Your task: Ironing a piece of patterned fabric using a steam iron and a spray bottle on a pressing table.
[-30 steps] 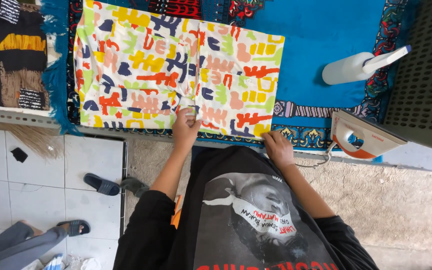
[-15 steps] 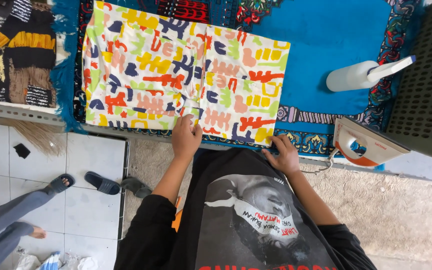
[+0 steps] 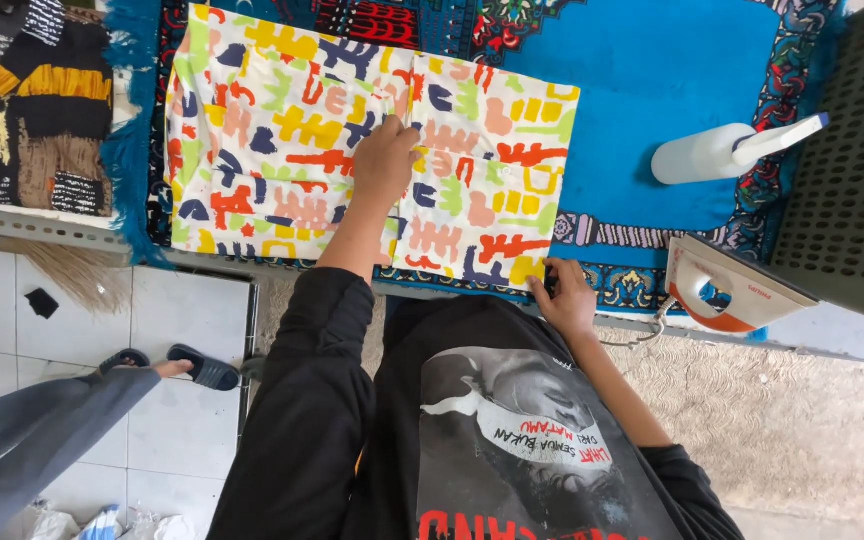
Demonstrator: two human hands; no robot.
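Head view, looking straight down. Left hand point(image 3: 384, 160) pressed flat on the middle of the patterned cloth point(image 3: 282, 140), fingers together and pointing away from the body; grip released, nothing clasped, palm simply resting on the fabric near its centre fold line. Right hand point(image 3: 567, 298) at the near right corner of the same cloth, fingertips point(image 3: 549, 285) touching the hem; grip there hard to judge, corner possibly pinched, cannot tell for sure. Cloth itself cream with yellow, orange, navy, green and pink shapes, spread flat on the blue patterned mat point(image 3: 642, 90) covering the bench, stretching from well left of the left grip to just above the right grip. White spray bottle point(image 3: 717, 152) lying on its side on the mat, well right of both grips and beyond the right one. Orange and white iron point(image 3: 727, 290) standing on its heel at the bench edge, just right of the right grip, apart from it. Striped black, yellow and brown fabric point(image 3: 27, 100) far left of the left grip. Below the bench, tiled floor point(image 3: 182, 330) and another person's grey-trousered leg point(image 3: 42, 420) in a dark sandal point(image 3: 202, 368).
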